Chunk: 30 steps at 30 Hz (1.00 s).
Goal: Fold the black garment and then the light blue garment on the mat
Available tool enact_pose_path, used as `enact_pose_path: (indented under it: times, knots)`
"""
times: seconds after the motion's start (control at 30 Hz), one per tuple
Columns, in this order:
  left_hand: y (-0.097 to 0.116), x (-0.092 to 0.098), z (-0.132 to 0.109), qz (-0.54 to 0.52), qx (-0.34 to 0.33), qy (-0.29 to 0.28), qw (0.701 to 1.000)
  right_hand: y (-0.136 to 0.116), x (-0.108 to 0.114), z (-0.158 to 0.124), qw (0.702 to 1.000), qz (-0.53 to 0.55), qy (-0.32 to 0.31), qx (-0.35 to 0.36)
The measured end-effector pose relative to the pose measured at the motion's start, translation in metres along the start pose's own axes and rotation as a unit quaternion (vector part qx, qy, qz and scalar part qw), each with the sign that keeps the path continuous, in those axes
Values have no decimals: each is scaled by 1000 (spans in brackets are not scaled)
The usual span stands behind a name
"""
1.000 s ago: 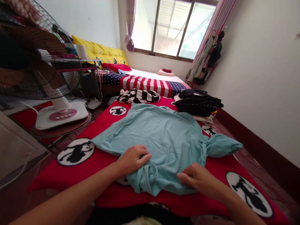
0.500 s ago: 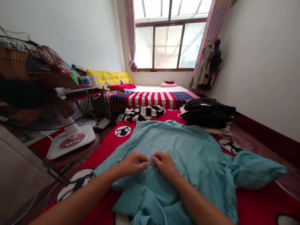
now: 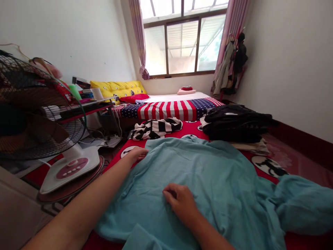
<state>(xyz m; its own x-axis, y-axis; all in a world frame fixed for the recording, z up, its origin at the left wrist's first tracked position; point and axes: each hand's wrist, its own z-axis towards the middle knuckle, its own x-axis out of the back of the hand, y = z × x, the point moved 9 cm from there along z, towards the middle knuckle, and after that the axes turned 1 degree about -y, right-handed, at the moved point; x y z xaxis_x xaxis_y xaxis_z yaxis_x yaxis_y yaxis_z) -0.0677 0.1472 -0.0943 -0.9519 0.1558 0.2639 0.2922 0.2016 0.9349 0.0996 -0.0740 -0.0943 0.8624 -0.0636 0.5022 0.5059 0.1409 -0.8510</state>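
– Lying spread on the red cover (image 3: 191, 128), the blue-green garment (image 3: 208, 166) is being met at its far left edge by the left hand (image 3: 138, 154), fingers nearly straight!
– Is cloth being gripped there?
– That can't be told. Over the garment's middle, though, the right hand (image 3: 182, 201) is being seen loosely curled, a gap being left between thumb and fingers, with nothing being grasped.

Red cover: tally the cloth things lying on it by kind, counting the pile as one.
Teal garment: 1
Black-and-white checked cloth: 1
Pile of clothes: 1
Total: 3
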Motion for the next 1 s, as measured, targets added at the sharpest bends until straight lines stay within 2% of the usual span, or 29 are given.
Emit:
enact_pose_path:
  times: [0.1,0.17,0.27,0.33,0.4,0.43,0.5,0.53,0.57,0.63,0.7,0.73,0.9,1.0]
  knots:
    - [3,-12,2,38,9,-10,999,0,0,-1,1000,-6,-1,0]
    - [9,-12,3,52,-9,4,999,-1,1,-1,1000,-8,-2,-1]
    - [21,2,5,57,-63,67,994,-2,1,-1,1000,-10,-5,0]
    - [30,16,4,90,-112,132,981,-2,1,0,1000,-10,-7,1]
    - [45,24,-2,195,-175,201,944,-2,1,0,1000,-11,-7,0]
    - [53,23,-8,259,-209,235,913,-2,1,1,1000,-12,-6,-1]
    - [68,11,-23,361,-271,288,844,-1,1,1,1000,-11,-5,-4]
    - [74,0,-29,388,-298,295,821,0,0,1,1000,-9,-7,-5]
    - [79,-14,-35,405,-328,288,803,0,-1,1,1000,-7,-8,-6]
    - [87,-48,-41,431,-387,233,781,1,-2,0,1000,-5,-11,-9]
    - [93,-77,-39,445,-421,173,771,2,-2,0,1000,-5,-12,-12]
    - [95,-86,-34,451,-419,157,772,2,-2,0,1000,-6,-12,-12]
    - [91,-104,9,525,-325,63,785,1,-1,0,1000,0,-16,-14]
    - [93,-111,5,545,-350,14,762,2,-1,0,1000,8,-14,-13]
